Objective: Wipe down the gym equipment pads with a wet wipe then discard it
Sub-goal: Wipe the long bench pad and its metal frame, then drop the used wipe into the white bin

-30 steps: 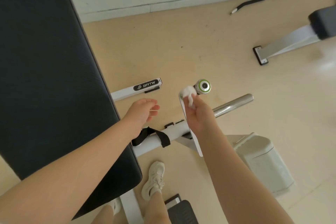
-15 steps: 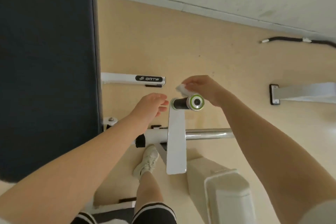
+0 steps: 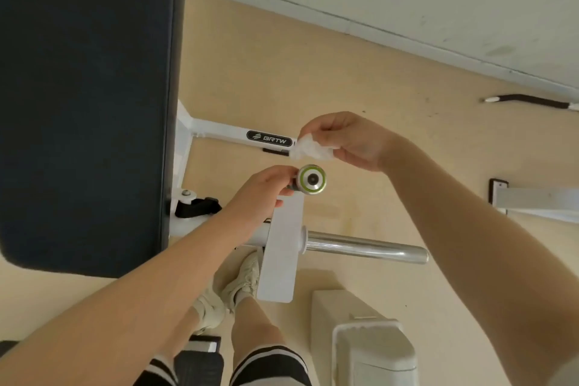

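Observation:
A large dark blue bench pad (image 3: pixel 84 97) fills the left side. My right hand (image 3: pixel 347 141) pinches a crumpled white wet wipe (image 3: pixel 310 149) just above the handle (image 3: pixel 311 179) of a white lever arm (image 3: pixel 280 247), without touching it. The handle has a silver end cap with a green ring. My left hand (image 3: pixel 261 194) grips the black part of that handle from the left; its fingers curl round it.
A chrome bar (image 3: pixel 366 249) sticks out to the right from the white frame (image 3: pixel 225 131) marked BRTW. A white bin (image 3: pixel 369 341) stands at the lower right. Another machine's white foot (image 3: pixel 539 200) lies right. My feet (image 3: pixel 225 294) stand below the lever.
My left hand moved onto the handle and took hold of it. My right hand lifted the wipe off the handle to just above it. The camera view moved closer.

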`<state>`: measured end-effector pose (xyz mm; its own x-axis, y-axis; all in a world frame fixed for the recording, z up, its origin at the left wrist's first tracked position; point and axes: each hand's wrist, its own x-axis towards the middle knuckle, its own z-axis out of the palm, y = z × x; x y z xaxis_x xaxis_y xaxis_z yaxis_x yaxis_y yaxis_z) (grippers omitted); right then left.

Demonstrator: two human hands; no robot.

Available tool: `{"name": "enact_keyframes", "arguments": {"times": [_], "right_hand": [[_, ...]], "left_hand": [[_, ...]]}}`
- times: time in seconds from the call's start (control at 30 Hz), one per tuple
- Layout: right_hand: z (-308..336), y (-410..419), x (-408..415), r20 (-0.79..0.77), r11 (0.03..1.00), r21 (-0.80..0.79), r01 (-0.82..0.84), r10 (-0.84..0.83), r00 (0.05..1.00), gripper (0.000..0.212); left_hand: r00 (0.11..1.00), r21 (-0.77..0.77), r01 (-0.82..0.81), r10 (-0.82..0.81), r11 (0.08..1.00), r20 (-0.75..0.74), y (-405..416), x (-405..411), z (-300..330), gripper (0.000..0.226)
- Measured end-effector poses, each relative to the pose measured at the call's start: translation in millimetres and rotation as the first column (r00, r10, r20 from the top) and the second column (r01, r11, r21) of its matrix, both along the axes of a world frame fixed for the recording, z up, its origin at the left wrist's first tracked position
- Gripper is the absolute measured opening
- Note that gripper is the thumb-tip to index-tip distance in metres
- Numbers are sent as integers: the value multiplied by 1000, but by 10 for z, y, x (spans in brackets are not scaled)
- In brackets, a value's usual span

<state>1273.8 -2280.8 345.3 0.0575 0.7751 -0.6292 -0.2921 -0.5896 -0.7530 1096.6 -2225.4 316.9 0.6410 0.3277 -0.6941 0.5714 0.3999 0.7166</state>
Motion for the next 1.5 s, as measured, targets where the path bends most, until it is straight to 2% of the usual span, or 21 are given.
{"name": "enact_keyframes", "arguments": {"times": [0.1,0.17,0.2,0.27,0.3,0.33,0.47,0.5,0.63,0.73,0.83,0.9,0.97,1.0,1.07,1.13,1.17,1.23,1.3,1.43,1.5], "right_hand": [[-61,-382,-111,332,912,-87,401,-353,875,24],[-58,-698,-242,300,808,-162,566,-506,808,23],[-23,-866,-324,231,746,-190,638,-598,768,23],[93,-1174,-521,77,592,-203,780,-784,616,20],[152,-1315,-636,21,522,-196,830,-844,535,19],[212,-1438,-765,-8,472,-185,862,-878,479,17],[435,-1803,-1308,58,375,-96,922,-923,381,14],[479,-1871,-1441,88,341,-68,938,-934,346,12],[611,-2078,-1917,154,210,-16,977,-965,210,5],[622,-2304,-2227,171,-31,-54,998,-985,-22,10],[551,-2673,-2496,246,-316,-84,945,-926,-288,28],[526,-2937,-2683,256,-408,-74,910,-890,-378,24],[509,-3218,-2857,251,-431,-78,899,-881,-400,43],[483,-3370,-2935,241,-438,-68,897,-879,-411,44],[388,-3704,-3067,227,-429,-34,903,-883,-411,27],[289,-4038,-3158,223,-416,-65,907,-892,-393,18],[206,-4217,-3192,208,-394,-109,912,-907,-367,18],[-11,-4571,-3253,118,-309,-206,928,-950,-290,19],[-262,-4948,-3284,121,-246,-285,926,-968,-220,17],[-805,-5593,-3255,429,-214,-310,926,-901,-64,17],[-1090,-5797,-3239,527,-122,-299,947,-848,57,15]], "left_hand": [[998,115,61,-61,992,0,-53,72,140,21],[985,246,168,-175,955,7,-80,93,231,19],[958,402,262,-287,877,1,-97,84,260,17],[859,746,367,-511,555,-43,-152,76,340,38],[792,844,351,-610,406,-36,-204,82,371,50],[731,888,318,-682,332,-7,-270,95,399,56],[531,745,493,-834,448,150,-673,115,631,44],[488,716,536,-856,448,170,-791,89,664,42],[418,592,658,-880,465,227,-1211,-101,749,23],[406,573,682,-887,454,219,-1559,-203,791,15],[313,601,708,-928,371,204,-2058,-285,770,21],[254,580,751,-949,316,188,-2416,-373,752,30],[215,540,792,-958,284,189,-2767,-439,741,34],[192,533,804,-964,263,186,-2934,-463,745,34],[149,513,832,-976,212,162,-3269,-506,697,29],[58,457,885,-994,96,97,-3576,-551,593,27],[-23,409,912,-998,1,55,-3720,-561,499,28],[-134,262,957,-991,-127,6,-3982,-579,278,34],[-67,124,990,-998,-67,-2,-4252,-640,-11,37],[228,23,973,-951,228,-208,-4805,-809,-788,36],[397,-43,899,-852,436,-341,-5014,-872,-1195,14]]}}
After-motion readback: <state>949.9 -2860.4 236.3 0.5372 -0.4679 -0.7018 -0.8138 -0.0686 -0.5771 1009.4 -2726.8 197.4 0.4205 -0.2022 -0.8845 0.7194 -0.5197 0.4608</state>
